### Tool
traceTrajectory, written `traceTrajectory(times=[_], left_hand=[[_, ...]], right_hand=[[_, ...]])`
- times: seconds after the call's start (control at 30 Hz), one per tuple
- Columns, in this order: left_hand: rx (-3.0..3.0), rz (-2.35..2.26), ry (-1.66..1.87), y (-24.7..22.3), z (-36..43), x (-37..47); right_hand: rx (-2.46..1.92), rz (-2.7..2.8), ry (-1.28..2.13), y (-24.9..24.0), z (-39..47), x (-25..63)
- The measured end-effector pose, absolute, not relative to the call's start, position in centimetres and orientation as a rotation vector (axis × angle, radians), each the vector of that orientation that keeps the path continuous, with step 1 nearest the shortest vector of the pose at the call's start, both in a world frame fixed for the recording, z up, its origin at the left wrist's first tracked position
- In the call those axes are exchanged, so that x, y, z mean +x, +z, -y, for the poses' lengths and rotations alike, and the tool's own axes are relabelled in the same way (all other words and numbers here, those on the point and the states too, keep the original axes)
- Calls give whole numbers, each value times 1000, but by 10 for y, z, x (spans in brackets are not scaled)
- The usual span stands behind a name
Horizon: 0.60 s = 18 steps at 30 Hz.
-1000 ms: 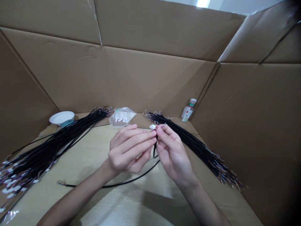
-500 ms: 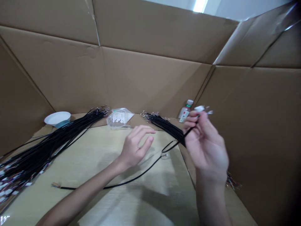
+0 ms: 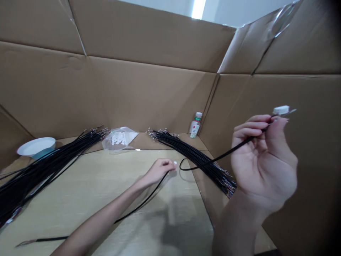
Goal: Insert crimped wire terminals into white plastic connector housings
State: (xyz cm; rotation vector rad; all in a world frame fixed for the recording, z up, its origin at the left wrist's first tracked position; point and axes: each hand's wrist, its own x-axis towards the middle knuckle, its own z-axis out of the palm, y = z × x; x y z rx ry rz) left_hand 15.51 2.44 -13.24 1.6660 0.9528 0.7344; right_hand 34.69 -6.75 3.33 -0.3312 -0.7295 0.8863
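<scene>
My right hand (image 3: 263,160) is raised at the right, its fingers pinched on the end of a black cable (image 3: 226,153). A white plug connector (image 3: 281,110) and thin loose wires stick out above the fingertips, slightly blurred. That cable runs down leftward and curls at its lower end. Over the table, my left hand (image 3: 159,170) is closed on another black cable (image 3: 149,197), close to its end. A small white tip (image 3: 175,163) shows past the fingers. This cable passes beneath my left forearm, and its stripped end (image 3: 26,243) lies at lower left.
A thick cable bundle (image 3: 53,163) lies left, a second bundle (image 3: 191,153) right of centre. At the back stand a clear bag (image 3: 119,138) of white connectors and a bottle (image 3: 195,125). A white bowl (image 3: 37,146) sits left. Cardboard walls (image 3: 151,96) enclose the table (image 3: 101,181).
My left hand has closed on the cable end lying on the table. My right hand has moved right with its cable, drawing it straighter. The view has turned right.
</scene>
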Motion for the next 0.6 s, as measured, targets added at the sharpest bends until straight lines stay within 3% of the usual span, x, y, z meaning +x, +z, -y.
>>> traceTrajectory(times=[0.23, 0.6], left_hand=[[1253, -690, 995, -49, 18, 126], [799, -400, 1028, -22, 59, 117]], right_hand=[[-246, 644, 1033, 33, 63, 321], [-432, 746, 1169, 20, 50, 281]])
